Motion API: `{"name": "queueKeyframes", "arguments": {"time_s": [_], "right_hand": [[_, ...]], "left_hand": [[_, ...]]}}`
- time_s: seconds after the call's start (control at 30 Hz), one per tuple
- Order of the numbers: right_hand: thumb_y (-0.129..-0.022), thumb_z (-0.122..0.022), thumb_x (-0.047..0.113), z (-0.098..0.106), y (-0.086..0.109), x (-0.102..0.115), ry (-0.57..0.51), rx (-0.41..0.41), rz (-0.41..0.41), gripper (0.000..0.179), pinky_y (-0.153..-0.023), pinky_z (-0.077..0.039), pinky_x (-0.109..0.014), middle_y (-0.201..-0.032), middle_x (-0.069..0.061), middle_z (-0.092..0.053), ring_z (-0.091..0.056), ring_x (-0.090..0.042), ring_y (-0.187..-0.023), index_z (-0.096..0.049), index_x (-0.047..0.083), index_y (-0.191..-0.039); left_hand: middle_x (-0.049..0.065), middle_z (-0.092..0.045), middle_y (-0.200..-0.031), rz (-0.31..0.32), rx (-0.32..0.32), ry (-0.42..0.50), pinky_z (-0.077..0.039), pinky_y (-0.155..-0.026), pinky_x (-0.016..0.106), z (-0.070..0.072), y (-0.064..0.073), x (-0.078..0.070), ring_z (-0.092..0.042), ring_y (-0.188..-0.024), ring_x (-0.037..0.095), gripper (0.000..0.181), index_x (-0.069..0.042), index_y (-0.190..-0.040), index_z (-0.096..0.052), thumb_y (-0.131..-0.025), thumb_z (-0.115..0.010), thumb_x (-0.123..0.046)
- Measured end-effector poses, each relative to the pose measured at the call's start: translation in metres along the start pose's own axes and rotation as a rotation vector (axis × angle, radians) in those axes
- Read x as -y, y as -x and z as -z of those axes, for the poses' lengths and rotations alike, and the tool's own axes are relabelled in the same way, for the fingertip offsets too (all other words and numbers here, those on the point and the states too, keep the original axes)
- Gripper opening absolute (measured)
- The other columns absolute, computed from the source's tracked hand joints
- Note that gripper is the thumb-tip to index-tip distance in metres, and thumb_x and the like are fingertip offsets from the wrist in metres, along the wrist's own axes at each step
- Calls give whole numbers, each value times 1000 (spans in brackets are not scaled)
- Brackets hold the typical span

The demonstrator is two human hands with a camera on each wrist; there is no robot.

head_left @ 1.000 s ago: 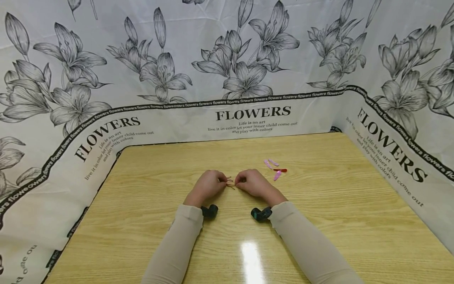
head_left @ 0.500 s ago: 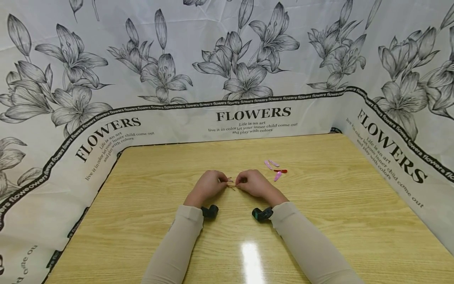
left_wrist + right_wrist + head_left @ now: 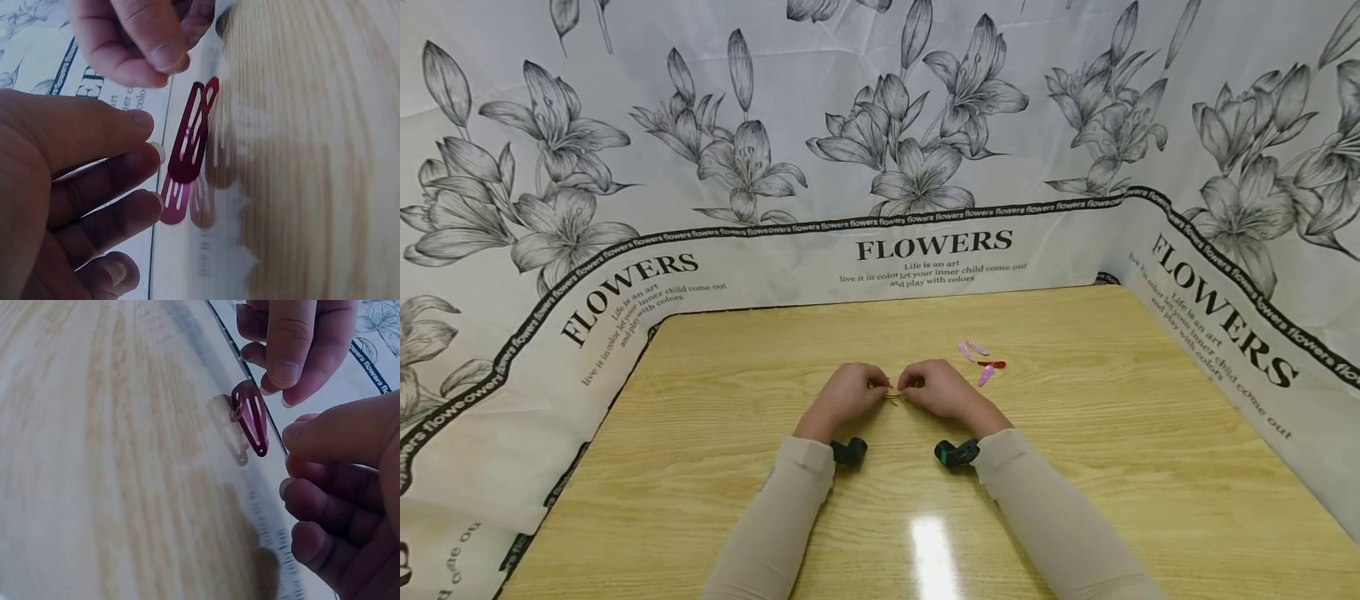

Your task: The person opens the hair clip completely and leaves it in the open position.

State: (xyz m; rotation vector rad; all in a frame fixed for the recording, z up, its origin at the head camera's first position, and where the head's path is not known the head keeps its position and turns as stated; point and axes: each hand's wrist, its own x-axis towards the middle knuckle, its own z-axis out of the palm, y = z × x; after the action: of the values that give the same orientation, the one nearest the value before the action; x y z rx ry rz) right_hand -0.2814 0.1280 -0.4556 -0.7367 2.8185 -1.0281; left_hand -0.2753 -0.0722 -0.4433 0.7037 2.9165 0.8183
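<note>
In the head view, both hands hang low over the middle of the table [image 3: 700,467] — the left hand [image 3: 850,393] and the right hand [image 3: 938,390] turned toward each other, fingers curved inward. Thin hair clips [image 3: 892,397] sit between their fingertips, too small here to count. The palms are hidden; the beige sleeves [image 3: 1060,508] are cut off below. Pink clips [image 3: 987,377] and a red clip [image 3: 996,364] lie beyond the right hand, toward the table's far right corner. Wood stretches wide to both side edges, and the printed cloth [image 3: 932,267] rises along the far edge.

In the left wrist view, the left hand's fingers are loosely bent and spread, just beside a dark red clip [image 3: 185,169] overlapping a pinkish clip [image 3: 174,215]; whether a fingertip touches, I can't tell.

In the right wrist view, the right thumb rests near its curled fingers — a narrow gap separates them from the dark red clip. Blur softens the wood grain.
</note>
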Motion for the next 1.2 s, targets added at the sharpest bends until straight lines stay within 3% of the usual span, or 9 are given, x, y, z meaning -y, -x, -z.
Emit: {"name": "queueKeyframes", "arguments": {"time_s": [0.43,0.77,1.2], "right_hand": [[-93,-63,17,19,5,-4,26,0,-34,9,-73,-47,-30,-85,6,-65,-56,-13,-78,-70,23,-91],[-92,-64,14,41,11,-8,103,4,-12,9,-78,-47,-34,-87,5,-68,-58,-13,-79,-71,19,-93],[-92,-64,13,64,19,-24,155,-2,-31,11,-74,-49,-36,-89,-1,-68,-59,-16,-81,-72,10,-98]], "left_hand": [[-1,-72,-98,-15,24,-4,-52,-83,31,-5,-9,-22,-65,-91,13,18,-14,-102,-75,-96,-61,-22],[-1,-72,-96,-40,30,2,-53,-78,28,-7,-21,-37,-64,-83,11,18,-14,-101,-75,-95,-62,-23],[-1,-73,-95,-30,35,-17,-52,-78,26,-15,-34,-56,-64,-81,11,16,-12,-98,-75,-94,-63,-21]]}}
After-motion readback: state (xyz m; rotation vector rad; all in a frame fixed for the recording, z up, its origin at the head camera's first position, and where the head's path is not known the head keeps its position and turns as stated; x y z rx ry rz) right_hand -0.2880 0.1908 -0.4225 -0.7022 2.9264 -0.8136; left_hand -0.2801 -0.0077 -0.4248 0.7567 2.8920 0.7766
